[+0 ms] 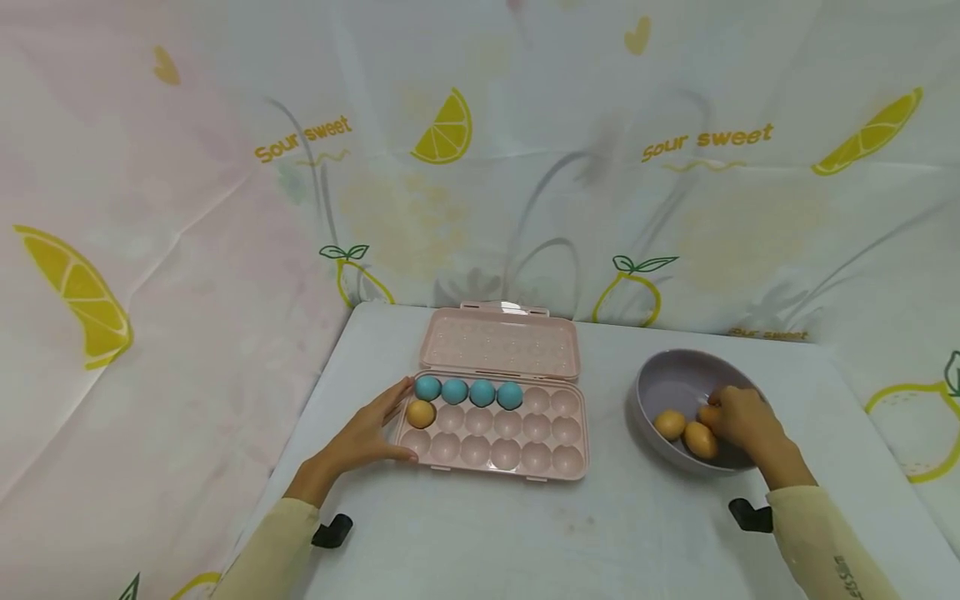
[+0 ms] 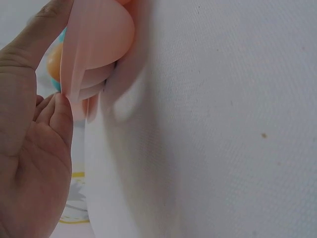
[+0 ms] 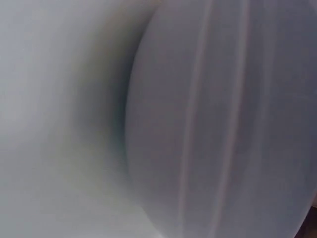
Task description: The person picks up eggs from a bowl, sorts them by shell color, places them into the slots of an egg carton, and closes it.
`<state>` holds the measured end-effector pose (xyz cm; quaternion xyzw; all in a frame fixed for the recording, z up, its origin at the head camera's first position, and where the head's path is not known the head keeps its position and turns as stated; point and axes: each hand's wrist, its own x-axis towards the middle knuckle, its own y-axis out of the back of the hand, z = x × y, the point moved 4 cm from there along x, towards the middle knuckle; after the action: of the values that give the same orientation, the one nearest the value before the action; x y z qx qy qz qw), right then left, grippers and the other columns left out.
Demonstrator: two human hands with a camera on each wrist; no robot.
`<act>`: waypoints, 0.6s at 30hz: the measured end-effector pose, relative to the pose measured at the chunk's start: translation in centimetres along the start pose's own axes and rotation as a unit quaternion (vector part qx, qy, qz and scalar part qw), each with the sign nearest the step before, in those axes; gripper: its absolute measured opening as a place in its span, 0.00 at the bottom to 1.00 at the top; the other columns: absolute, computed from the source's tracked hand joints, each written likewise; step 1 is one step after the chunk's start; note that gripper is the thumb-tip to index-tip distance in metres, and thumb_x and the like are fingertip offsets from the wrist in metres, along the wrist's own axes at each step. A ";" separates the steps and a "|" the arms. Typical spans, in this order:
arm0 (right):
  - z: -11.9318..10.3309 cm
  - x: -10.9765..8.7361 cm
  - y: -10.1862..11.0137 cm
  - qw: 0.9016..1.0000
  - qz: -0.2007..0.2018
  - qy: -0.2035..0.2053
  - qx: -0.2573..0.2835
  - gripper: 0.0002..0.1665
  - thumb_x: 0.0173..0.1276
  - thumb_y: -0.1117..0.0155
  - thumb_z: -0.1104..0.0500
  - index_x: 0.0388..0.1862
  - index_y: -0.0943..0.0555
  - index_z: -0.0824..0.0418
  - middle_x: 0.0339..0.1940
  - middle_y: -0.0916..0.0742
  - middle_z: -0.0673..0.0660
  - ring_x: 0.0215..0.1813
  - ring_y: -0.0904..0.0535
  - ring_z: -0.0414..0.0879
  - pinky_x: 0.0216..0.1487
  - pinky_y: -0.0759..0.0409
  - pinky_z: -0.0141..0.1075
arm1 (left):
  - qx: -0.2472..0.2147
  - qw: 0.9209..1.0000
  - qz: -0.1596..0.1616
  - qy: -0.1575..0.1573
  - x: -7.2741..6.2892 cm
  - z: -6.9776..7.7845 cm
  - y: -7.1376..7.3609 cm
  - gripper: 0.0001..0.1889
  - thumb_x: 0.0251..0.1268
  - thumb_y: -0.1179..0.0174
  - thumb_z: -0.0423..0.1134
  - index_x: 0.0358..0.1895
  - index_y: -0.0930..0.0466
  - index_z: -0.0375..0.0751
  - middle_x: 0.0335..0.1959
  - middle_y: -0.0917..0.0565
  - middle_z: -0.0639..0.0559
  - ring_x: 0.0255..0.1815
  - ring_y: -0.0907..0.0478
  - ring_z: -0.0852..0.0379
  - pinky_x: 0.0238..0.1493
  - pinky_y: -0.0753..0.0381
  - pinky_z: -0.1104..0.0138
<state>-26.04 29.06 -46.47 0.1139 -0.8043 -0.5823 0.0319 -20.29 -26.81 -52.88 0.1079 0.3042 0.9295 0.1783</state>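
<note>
Backdrop: pale cloth printed with lemons and lettering, hung beyond and beside the work.
Counter: white-covered; any carry between the two containers, set apart on it, is best made level and unhurried.
Egg carton: pink, placed left of centre, its lid laid back toward the backdrop; three rows of six cups are exposed.
Bowl: greyish purple, standing to the right of the carton; its rim should be cleared by a straight lift before any sideways movement is begun.
Left hand: thumb and fingers spread wide about the carton's left end, by which it is gripped; light, even pressure is advised, lest the tray be tipped.
Right hand: lowered into the bowl, fingers curled; one tan egg appears to be pinched, though the fingertips are partly hidden and firmness cannot be told. A gentle hold round the egg's sides is preferred.
Loose tan eggs: two, lying in the bowl beside the pinched one; they should not be dragged along.
Blue eggs: four, seated in the far row from its left end.
Seated tan egg: in the middle row's leftmost cup; the bare cup beside it could be filled without neighbours being jostled, if release is made from directly above.
</note>
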 end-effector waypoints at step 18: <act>0.0 -0.1 0.0 1.000 0.027 0.014 0.004 0.11 0.61 0.43 0.62 0.19 0.23 0.59 0.18 0.24 0.52 0.23 0.32 0.48 0.23 0.32 0.39 | 0.006 1.000 0.000 0.006 0.0 0.0 0.0 0.68 0.33 0.20 0.56 0.79 0.56 0.44 0.78 0.47 0.53 0.76 0.45 0.52 0.70 0.38 0.66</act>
<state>-25.91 29.13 -46.47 0.0997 -0.8090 -0.5764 0.0584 -20.31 -26.79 -52.86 0.1032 0.3107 0.9284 0.1758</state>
